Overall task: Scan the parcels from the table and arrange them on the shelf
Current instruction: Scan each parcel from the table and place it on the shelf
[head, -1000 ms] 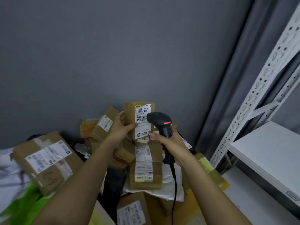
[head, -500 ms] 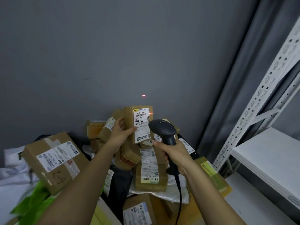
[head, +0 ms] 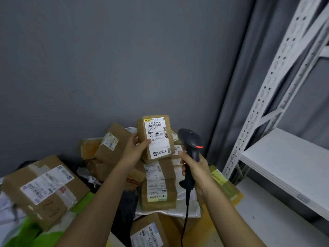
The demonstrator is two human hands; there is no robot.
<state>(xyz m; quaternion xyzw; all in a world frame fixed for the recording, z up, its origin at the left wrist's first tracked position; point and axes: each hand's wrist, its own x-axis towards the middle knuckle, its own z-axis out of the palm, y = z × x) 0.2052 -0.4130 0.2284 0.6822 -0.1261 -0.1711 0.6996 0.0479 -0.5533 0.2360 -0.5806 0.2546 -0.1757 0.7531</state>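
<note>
Against grey wall (head: 106, 59), heaped parcels (head: 158, 191).

Table hidden under heaped parcels (head: 158, 191): big box (head: 42, 191) at left, grey mailer (head: 187, 209) under a stack. White shelf (head: 284, 157) at right.

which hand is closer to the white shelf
Right. The right hand, gripping the scanner, is nearer the shelf; the left hand, holding the parcel, is farther away.

Scanner cable (head: 185, 221) runs off the bottom edge; shelf (head: 284, 168) cut off right; lower parcel labels (head: 156, 191) too blurry to read.
</note>
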